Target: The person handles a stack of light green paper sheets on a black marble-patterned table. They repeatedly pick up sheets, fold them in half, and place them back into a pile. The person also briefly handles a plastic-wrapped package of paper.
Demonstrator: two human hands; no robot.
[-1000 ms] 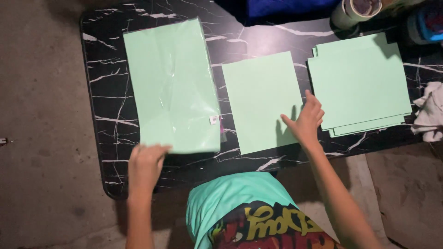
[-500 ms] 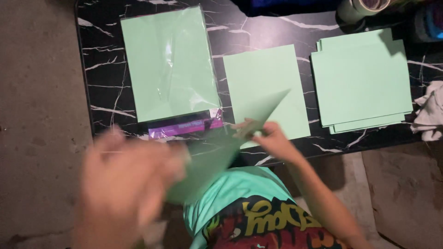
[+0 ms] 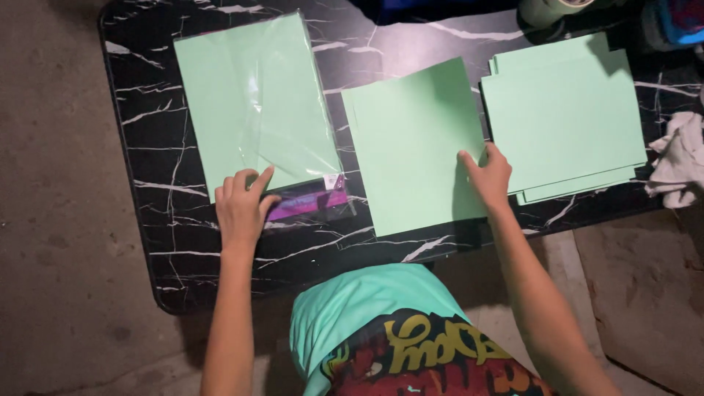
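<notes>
The fingers (image 3: 246, 182) of the left hand (image 3: 240, 209) are spread flat, gripping nothing, and are pressed on the near edge of the glossy clear-wrapped pack of pale green paper (image 3: 253, 103) at the left of the black marbled desk (image 3: 158, 183). A purple strip (image 3: 308, 202) is seen at the pack's near end. At the middle, a matte rectangular green sheet (image 3: 411, 139) is pinned at its right edge by the loosely curled right hand (image 3: 488, 176). Just beside it, a fanned stack of green sheets (image 3: 561, 110) is laid. A crumpled white cloth (image 3: 678, 158) is seen at the far right.
</notes>
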